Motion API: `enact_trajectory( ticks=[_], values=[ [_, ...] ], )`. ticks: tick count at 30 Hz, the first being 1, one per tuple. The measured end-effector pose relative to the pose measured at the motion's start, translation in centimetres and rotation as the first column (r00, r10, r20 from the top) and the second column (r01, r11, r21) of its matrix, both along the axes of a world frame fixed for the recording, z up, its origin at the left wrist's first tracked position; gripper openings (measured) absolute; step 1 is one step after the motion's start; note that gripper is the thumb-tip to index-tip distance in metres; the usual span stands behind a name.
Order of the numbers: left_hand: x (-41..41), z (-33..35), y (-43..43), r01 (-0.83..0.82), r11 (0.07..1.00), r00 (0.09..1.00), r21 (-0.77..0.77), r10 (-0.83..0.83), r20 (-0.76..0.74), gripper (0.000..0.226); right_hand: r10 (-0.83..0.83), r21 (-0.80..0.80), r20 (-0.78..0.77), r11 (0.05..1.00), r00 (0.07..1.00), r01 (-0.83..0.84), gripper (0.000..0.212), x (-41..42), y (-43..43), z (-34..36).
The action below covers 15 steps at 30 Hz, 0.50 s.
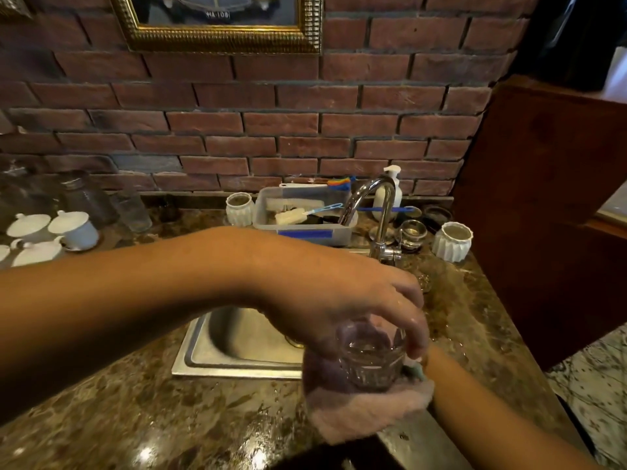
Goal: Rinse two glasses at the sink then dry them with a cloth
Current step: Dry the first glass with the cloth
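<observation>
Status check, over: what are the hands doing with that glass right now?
Left hand grips glass from above. Right hand under cloth, grip hidden. Cloth wraps glass base. Nothing blocking.

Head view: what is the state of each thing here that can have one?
glass, upright, base sitting in the cloth
cloth, bunched under the glass
left hand, grip closed round the glass top
right hand, mostly under the cloth
tap, no water seen running
plastic tub, open, brushes inside

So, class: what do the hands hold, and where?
A glass: left hand grips its rim from above; right hand cups its base through the cloth.
</observation>
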<state>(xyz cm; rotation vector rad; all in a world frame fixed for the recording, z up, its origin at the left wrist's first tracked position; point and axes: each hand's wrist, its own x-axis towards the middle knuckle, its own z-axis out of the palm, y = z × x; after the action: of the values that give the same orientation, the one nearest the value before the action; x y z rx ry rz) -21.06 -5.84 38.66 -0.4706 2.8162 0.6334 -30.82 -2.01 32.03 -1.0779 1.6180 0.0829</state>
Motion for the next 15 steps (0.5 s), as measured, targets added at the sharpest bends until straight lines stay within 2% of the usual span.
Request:
enact_trajectory(
  ticks=[1,2,3,4,5,7,9,10,12,15],
  values=[
    [-0.1,-0.2,-0.1,0.007,1.0,1.0,0.003,-0.007,0.022,0.07,-0.005,-0.052,-0.011,0.999,1.0,0.005,0.046,0.1,-0.1,-0.2],
    [-0.3,-0.3,0.1,0.008,1.0,0.999,-0.011,-0.008,0.031,0.07,-0.039,-0.183,-0.03,0.983,0.999,0.033,0.043,-0.1,0.1,-0.6],
    [-0.4,-0.3,0.4,0.01,0.999,0.999,-0.03,-0.009,0.049,0.07,0.005,-0.217,0.106,0.976,0.994,0.018,0.038,-1.2,0.7,-1.2],
    [-0.1,-0.4,0.4,0.001,0.998,0.998,-0.06,0.003,0.058,0.07,0.132,-0.263,0.22,0.962,0.967,-0.071,0.035,-2.3,0.7,-0.9],
    [0.2,-0.6,0.4,-0.01,0.996,0.998,-0.085,0.016,0.063,0.069,0.117,-0.214,0.186,0.974,0.975,-0.076,0.034,-2.1,0.5,0.8],
    [1.1,-0.7,0.3,-0.089,0.991,0.994,-0.101,0.094,0.048,0.064,0.135,-0.226,0.265,0.971,0.955,-0.075,0.024,-2.8,0.6,-1.0],
    [2.2,-1.0,-0.2,-0.202,0.975,0.979,-0.09,0.202,-0.009,0.064,-0.03,-0.301,0.344,0.943,0.939,0.141,0.022,-4.3,-1.4,-2.1],
    [2.6,-1.1,-0.6,-0.252,0.965,0.968,-0.075,0.249,-0.039,0.066,-0.107,-0.266,0.488,0.927,0.866,0.265,0.028,-5.1,-1.8,-3.2],
    [3.1,-1.2,-1.1,-0.33,0.943,0.941,-0.046,0.325,-0.093,0.069,-0.291,-0.068,0.685,0.887,0.668,0.456,0.04,-4.8,-2.6,-4.2],
    [3.3,-1.2,-1.3,-0.408,0.913,0.904,-0.031,0.399,-0.155,0.068,-0.311,0.056,0.866,0.839,0.392,0.541,0.047,-4.1,-3.2,-4.8]
  ],
)
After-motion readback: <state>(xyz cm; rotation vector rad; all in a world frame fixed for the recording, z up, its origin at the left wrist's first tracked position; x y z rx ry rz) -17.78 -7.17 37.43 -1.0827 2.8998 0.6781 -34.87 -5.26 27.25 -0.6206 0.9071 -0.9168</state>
